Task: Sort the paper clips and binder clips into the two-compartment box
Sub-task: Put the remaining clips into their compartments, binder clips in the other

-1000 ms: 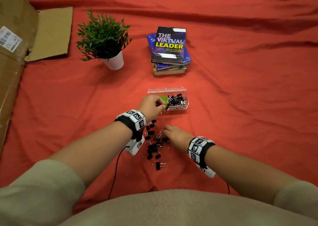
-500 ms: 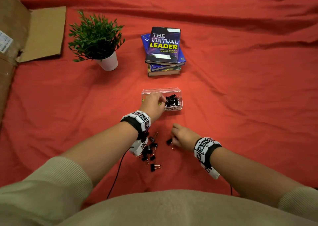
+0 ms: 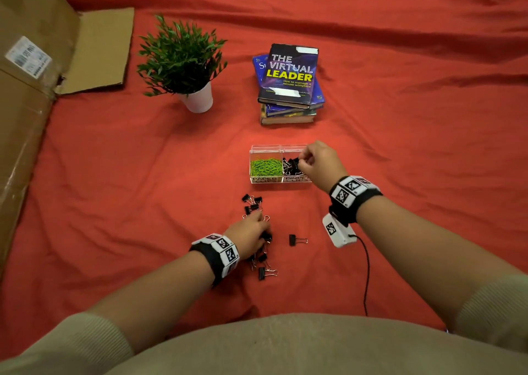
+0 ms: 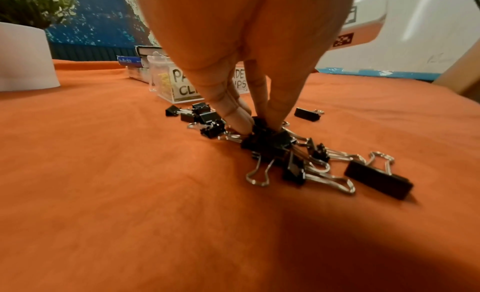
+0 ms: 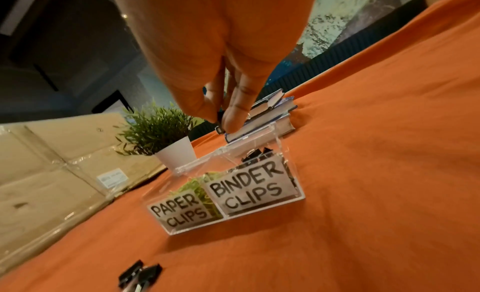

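Observation:
A clear two-compartment box stands mid-cloth, labelled PAPER CLIPS and BINDER CLIPS. Green paper clips fill its left side; black binder clips lie in its right side. My right hand hovers over the right compartment and pinches a small black binder clip. Nearer me, a loose pile of binder clips lies on the cloth. My left hand is down on that pile, fingertips pinching a clump of clips. One clip lies apart to the right.
A potted green plant and a stack of books stand behind the box. Flattened cardboard covers the left edge. A black cable trails from my right wrist. Wrinkled red cloth spreads to the right.
The hands have swapped places: the left came back from the box down to the pile, and the right rose from the pile to the binder-clip compartment with a clip.

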